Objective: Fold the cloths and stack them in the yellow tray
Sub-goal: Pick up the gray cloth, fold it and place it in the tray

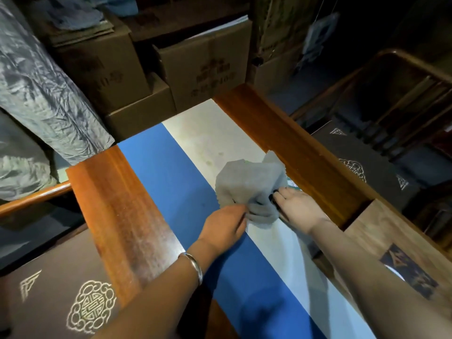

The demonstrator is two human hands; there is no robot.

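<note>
I have one grey cloth (pixel 249 182) in hand, bunched and half lifted over the white strip of the surface (pixel 215 138), just inside the wooden rail (pixel 288 140) on the right side of that strip. My left hand (pixel 223 227) pinches the cloth's near-left part, its fingers curled into the fabric. My right hand (pixel 299 206) lies just to the right of the cloth with its fingers (pixel 281 194) reaching into the folds; they look to be holding it, though the fabric hides the tips.

I judge the cloth thin, limp and very light: it crumples on itself, keeps no shape and shows a zigzag cut edge. It will not slip away, but it will sag and fold wherever it goes unsupported. The sensible hold, to my mind, is at two neighbouring corners, so that it hangs flat before I lay it down; gripping the middle only bunches it more.

Away from the cloth, toward the far end, the white strip lies open, and to the cloth's left the blue strip (pixel 171 182) gives a wide flat run. The rail sits close on the cloth's right, so I would spread leftward. A small greenish thing peeks out beside the cloth at the rail; I cannot tell what it is. I see no yellow tray in view.
</note>
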